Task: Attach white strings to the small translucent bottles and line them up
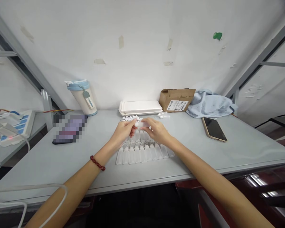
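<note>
A small translucent plastic bottle lies sideways between my hands, above the table. My right hand is closed on its body, thumb below and fingers above. My left hand pinches at the bottle's other end, where there seems to be a white cap; the fingers partly hide it. Just behind my hands is a pile of small white caps. Below them, a row of similar bottles lies side by side on the table, with thin loops at their tops. A second row is partly covered by my hands.
A stack of white sheets or envelopes, a cardboard box and a blue cloth line the wall. A tumbler and a blurred phone-like item are left; a phone is right. White cables cross the lower left.
</note>
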`<state>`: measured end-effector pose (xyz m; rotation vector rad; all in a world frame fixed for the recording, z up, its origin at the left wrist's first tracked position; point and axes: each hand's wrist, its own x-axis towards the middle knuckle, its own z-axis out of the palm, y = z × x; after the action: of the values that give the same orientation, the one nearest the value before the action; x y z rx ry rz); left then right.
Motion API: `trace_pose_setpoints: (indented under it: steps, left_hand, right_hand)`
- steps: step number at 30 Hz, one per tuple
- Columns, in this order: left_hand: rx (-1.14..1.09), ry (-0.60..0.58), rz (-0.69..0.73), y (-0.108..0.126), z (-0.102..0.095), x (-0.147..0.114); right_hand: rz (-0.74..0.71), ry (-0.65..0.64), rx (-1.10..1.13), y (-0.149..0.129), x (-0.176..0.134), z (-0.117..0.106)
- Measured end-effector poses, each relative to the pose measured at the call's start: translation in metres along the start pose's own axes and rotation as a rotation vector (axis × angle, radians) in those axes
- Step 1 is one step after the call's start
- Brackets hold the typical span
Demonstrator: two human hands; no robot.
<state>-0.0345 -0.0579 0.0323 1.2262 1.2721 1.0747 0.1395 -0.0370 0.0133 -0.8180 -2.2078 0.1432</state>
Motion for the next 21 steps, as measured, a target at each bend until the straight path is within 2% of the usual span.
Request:
trace_pose_setpoints:
  steps: [4,7,9,12,16,21]
  left_hand:
    - [-0.046,0.024,0.008,-0.001,-0.002,0.002]
    - [-0.055,0.028,0.015,-0.001,-0.005,0.004]
    - [-0.054,0.034,0.018,-0.001,-0.006,0.005]
    - [-0.05,0.059,0.018,-0.002,-0.007,0.008]
    - [-0.042,0.102,0.017,-0.003,-0.008,0.012]
    - [-0.021,0.142,0.027,-0.003,-0.011,0.014]
  right_hand:
    - [0.08,0.011,-0.012,0.025,0.006,-0.015]
    - [0.221,0.03,-0.134,0.052,0.008,-0.032]
    - [0.297,0.007,-0.211,0.066,0.007,-0.043]
    - [0.39,-0.065,-0.201,0.08,0.003,-0.056]
    - [0.502,-0.114,-0.198,0.09,-0.003,-0.06]
    - [0.55,-0.179,-0.256,0.104,-0.011,-0.056]
